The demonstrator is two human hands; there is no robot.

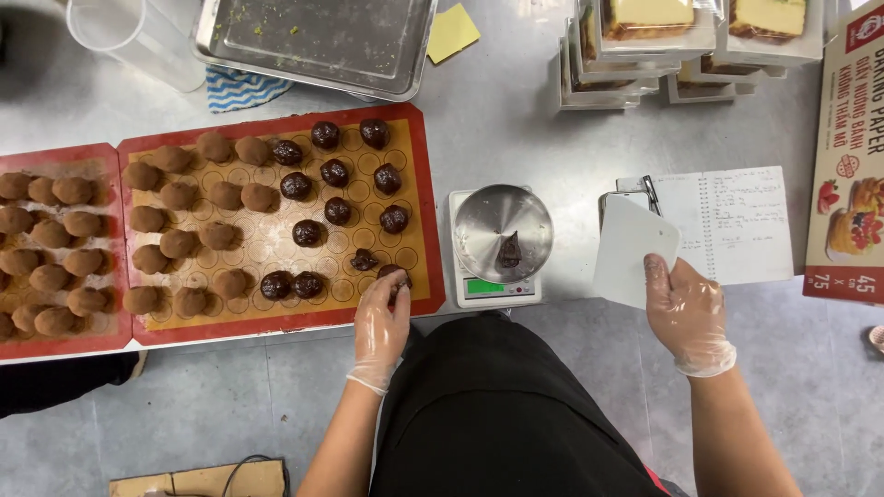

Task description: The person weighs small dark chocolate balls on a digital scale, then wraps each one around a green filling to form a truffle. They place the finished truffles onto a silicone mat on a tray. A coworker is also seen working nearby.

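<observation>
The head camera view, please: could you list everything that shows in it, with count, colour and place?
Baking mats: two, red-edged, left half of the steel table.
Dark chocolate balls: about a dozen, glossy brown, right side of the larger mat.
Cocoa-dusted balls: many, matt brown, on both mats.
Scale: one, white, with a steel bowl, centre.
Metal tray: one, silver, top.
Boxed cakes: several, yellow, top right.
Notebook: one, white, right.
Left hand: gloved, touching a dark ball at the mat edge.
Right hand: gloved, holding a white scraper.
</observation>
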